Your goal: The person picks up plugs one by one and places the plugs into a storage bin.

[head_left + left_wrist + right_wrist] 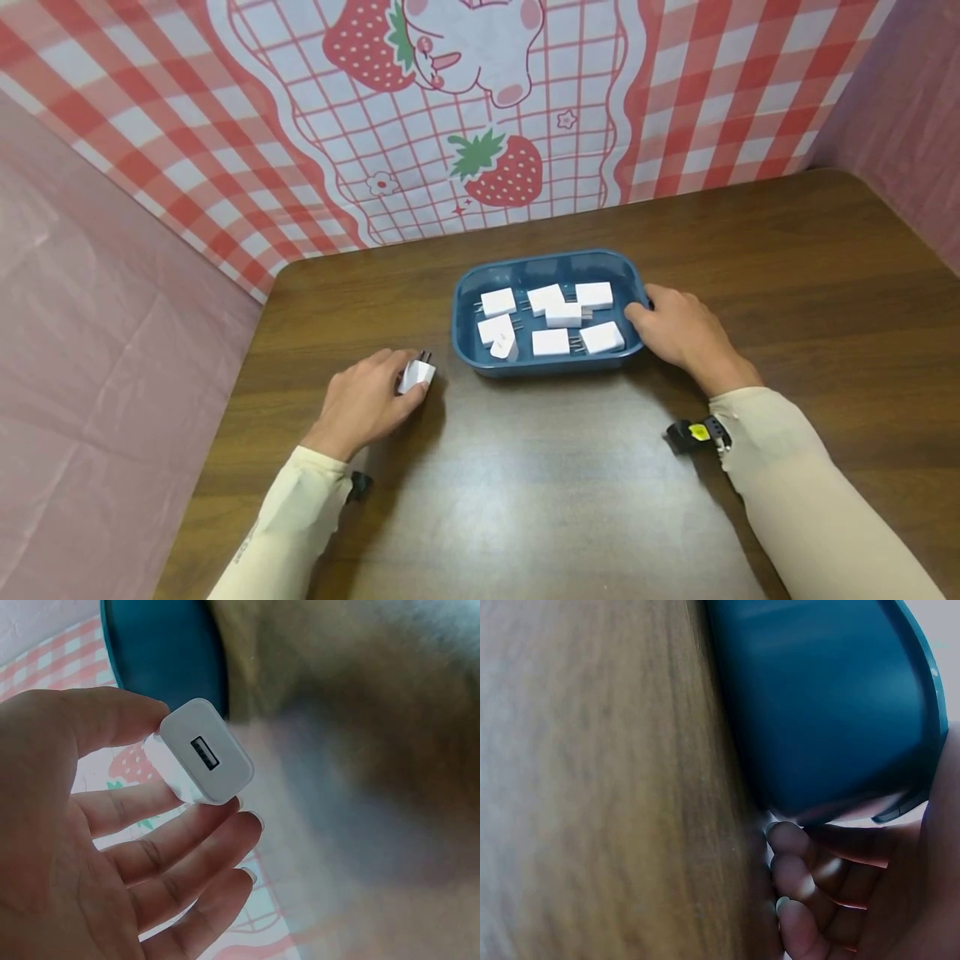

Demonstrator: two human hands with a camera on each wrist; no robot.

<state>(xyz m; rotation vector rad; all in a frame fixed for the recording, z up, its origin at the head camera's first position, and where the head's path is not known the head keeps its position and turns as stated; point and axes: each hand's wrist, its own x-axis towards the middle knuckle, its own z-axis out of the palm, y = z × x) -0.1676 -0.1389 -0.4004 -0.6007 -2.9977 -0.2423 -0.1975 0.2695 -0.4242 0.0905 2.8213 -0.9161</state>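
My left hand [363, 402] pinches a white USB charger [417, 377] between thumb and fingers, just left of the tray. Its metal prongs point away from me in the head view. In the left wrist view the USB port faces the camera on the end of the charger [226, 766], and the other fingers are loosely curled below. My right hand [684, 332] grips the right end of a blue plastic tray [540, 367], thumb over the rim. Under that end of the tray [825, 697], the right wrist view shows curled fingertips [789, 838] close to the table.
Several white chargers [551, 342] lie in the tray with prongs pointing various ways; at the left, a small rounded white piece [502, 345] overlaps one. The wooden table [540, 483] meets a red-and-white checked cloth [697, 108] behind. Pink cloth [97, 333] hangs at the left.
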